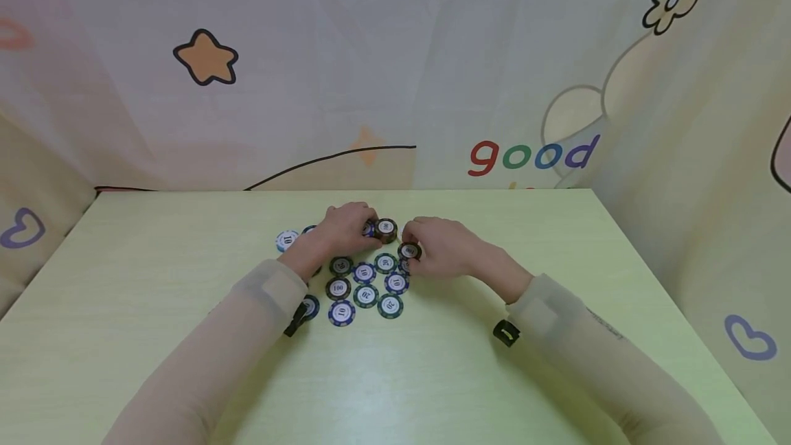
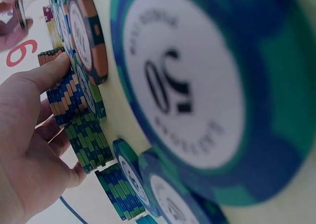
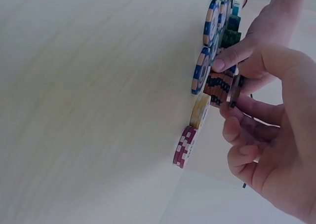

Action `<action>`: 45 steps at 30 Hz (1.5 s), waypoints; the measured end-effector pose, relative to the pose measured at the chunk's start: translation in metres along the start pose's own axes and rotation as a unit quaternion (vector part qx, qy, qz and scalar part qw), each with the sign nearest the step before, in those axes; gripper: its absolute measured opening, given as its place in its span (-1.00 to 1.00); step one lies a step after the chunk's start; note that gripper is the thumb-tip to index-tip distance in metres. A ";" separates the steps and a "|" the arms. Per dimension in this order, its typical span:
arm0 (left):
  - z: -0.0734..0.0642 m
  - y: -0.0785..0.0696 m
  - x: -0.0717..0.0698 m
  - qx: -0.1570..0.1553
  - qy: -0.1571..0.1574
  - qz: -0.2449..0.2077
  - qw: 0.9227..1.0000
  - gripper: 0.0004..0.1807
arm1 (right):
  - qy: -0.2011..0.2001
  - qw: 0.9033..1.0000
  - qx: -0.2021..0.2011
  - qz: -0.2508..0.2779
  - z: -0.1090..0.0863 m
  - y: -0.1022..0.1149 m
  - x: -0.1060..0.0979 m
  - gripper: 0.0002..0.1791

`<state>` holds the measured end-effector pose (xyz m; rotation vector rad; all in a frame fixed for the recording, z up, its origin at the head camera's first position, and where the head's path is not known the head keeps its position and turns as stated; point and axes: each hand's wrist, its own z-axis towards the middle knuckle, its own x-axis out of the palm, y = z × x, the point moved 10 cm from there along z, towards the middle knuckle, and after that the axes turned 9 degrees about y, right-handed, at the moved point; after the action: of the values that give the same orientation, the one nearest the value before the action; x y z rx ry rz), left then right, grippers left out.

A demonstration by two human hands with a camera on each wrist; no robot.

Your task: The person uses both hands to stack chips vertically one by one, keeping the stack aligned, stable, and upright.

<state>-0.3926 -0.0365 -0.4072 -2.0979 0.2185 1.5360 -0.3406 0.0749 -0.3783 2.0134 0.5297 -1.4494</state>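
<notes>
In the head view my left hand (image 1: 346, 229) reaches to the back of a group of poker chips. Its thumb lies on the near side and its fingers on the far side of a blue-and-tan chip stack (image 2: 69, 99), in a row with a green chip stack (image 2: 89, 142). At the row's right end is a brown-and-black chip stack (image 1: 386, 228). Just right of it, my right hand (image 1: 443, 247) pinches a dark brown poker chip (image 1: 409, 251) between thumb and fingers, close to that stack in the right wrist view.
Loose chips lie flat in front of the stacks, among them a brown 100 chip (image 1: 338, 288) and a green 20 chip (image 1: 390, 305). A yellow chip (image 3: 200, 110) and a short maroon stack (image 3: 183, 147) stand beside the brown stack. A printed curtain (image 1: 346, 74) hangs behind the table (image 1: 383, 390).
</notes>
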 end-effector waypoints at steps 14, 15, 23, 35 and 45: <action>0.002 -0.002 0.000 0.002 -0.009 0.005 1.000 -0.54 | -0.059 0.998 0.030 -0.012 0.019 -0.009 -0.014 -0.64; 0.002 -0.002 -0.001 0.002 -0.009 0.006 1.000 -0.54 | -0.060 0.998 0.032 -0.012 0.019 -0.009 -0.014 -0.64; 0.000 -0.002 -0.001 0.006 -0.011 0.009 1.000 -0.56 | -0.078 0.996 0.032 -0.015 0.026 -0.006 -0.014 -0.62; -0.001 -0.003 -0.003 0.011 -0.016 0.005 1.000 -0.56 | -0.088 0.996 0.021 -0.011 0.033 -0.003 -0.014 -0.64; -0.001 -0.001 -0.002 0.008 -0.016 0.006 1.000 -0.54 | -0.100 0.995 -0.002 0.000 0.036 0.000 -0.012 -0.70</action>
<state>-0.3918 -0.0362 -0.4044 -2.0611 0.2309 1.5678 -0.3700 0.0514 -0.3755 1.8380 0.4470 -1.6256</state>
